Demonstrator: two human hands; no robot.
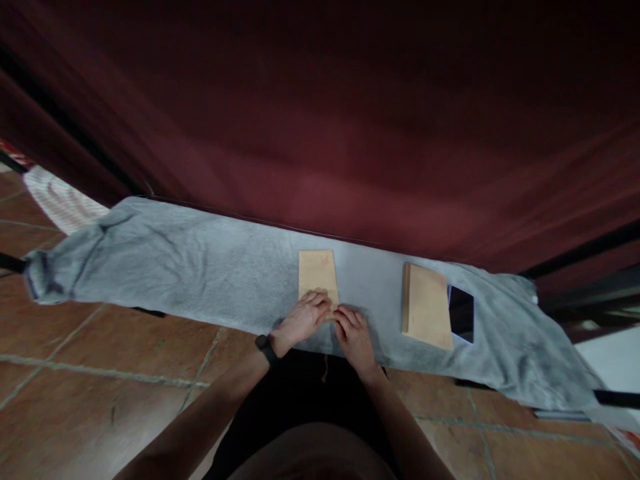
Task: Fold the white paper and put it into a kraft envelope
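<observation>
**Hands on a brown envelope, grey-covered bench**

Curtain [350,100]: dark red cloth, filling the upper view behind the bench.

Floor [100,347]: terracotta tiles with pale grout lines.

Grey blanket [175,267]: rumpled cover laid along a low, narrow surface; it bears all the small items.

Stack of brown envelopes [427,307]: right of the hands, well apart from them, long axis pointing away from the person.

Brown envelope [318,273]: single piece lying flat, long axis pointing away from the person, near end under the fingertips. It lies straight ahead of both hands, slightly closer to the left.

Smartphone [461,313]: dark screen up, touching the stack's right edge.

Left hand [304,319]: fingers curled on the envelope's near edge, seemingly pinching it; grip partly hidden.

Right hand [354,333]: fingertips bent at the near right corner; firm hold cannot be told.

Wristband [266,348]: black, on the left wrist.
</observation>
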